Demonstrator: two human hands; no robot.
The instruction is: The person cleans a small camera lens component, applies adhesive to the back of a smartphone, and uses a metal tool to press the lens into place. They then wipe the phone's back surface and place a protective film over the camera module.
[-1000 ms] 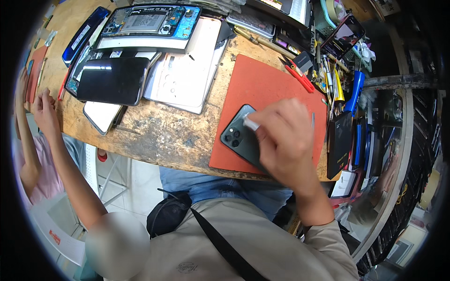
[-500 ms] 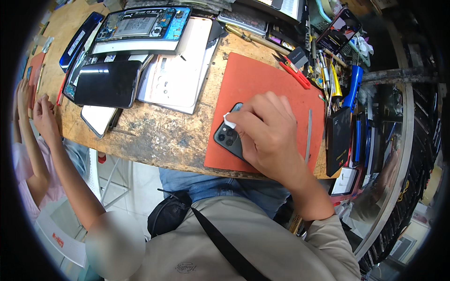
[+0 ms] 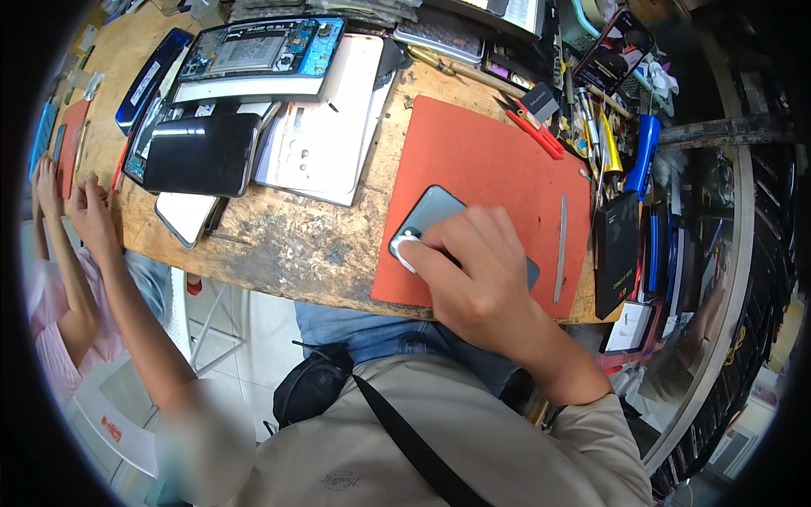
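Observation:
On the red-orange mat (image 3: 498, 160) lies a dark grey smartphone (image 3: 435, 205), its back facing up. My right hand (image 3: 481, 283) pinches a small white wipe (image 3: 405, 252) and presses it over the phone's camera corner. That hand covers part of the phone's lower side. My left hand (image 3: 95, 215) rests at the table's left edge with its fingers curled in; nothing shows in it. It is nearest to a thin red stick (image 3: 118, 173) and away from the phone.
Stacked phones and opened tablets (image 3: 253, 55) fill the back left of the wooden table (image 3: 296, 253). Red-handled snips (image 3: 541, 135) and a grey metal strip (image 3: 560, 249) lie on the mat. A black box (image 3: 617, 253) stands to its right. Another person's hands (image 3: 48, 186) are at far left.
My right hand has shifted down and slightly left over the phone, still with the wipe. More of the phone's back now shows above the hand. My left hand stays in place.

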